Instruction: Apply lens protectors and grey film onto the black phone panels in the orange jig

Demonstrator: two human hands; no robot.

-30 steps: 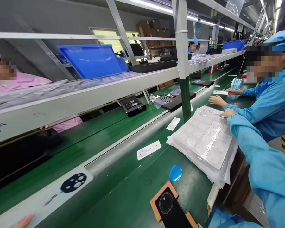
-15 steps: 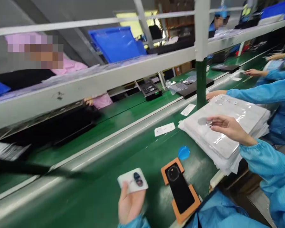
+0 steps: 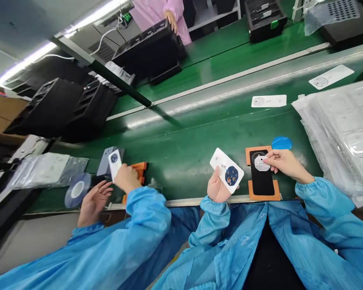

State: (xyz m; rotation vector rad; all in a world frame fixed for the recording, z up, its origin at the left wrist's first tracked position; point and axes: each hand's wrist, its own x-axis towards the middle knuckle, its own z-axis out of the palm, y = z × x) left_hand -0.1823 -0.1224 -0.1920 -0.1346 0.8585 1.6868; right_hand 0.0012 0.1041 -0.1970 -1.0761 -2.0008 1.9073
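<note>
My left hand (image 3: 219, 187) grips a white phone back cover (image 3: 220, 158) by its lower left edge. A dark blue round camera piece (image 3: 231, 176) with several lens openings sits near that cover's right end. Between thumb and fingers, my right hand (image 3: 282, 163) pinches a round silvery-white disc (image 3: 261, 164). The disc overlaps the upper part of a black phone-shaped plate (image 3: 262, 183); I cannot tell if they touch. Orange corner blocks (image 3: 263, 196) frame that plate. Just behind my right hand lies a blue round film (image 3: 281, 142).
Stacked clear plastic trays (image 3: 332, 117) lie at right. Two white covers (image 3: 269, 101) rest along the bench's metal strip. At left, a co-worker's hands (image 3: 125, 179) hold a similar white cover beside a tape roll (image 3: 78, 190). A dark post (image 3: 121, 83) slants down behind.
The view has turned left and down. My right hand has gone from the plastic trays to the black plate, holding the disc. My left hand still holds the white cover.
</note>
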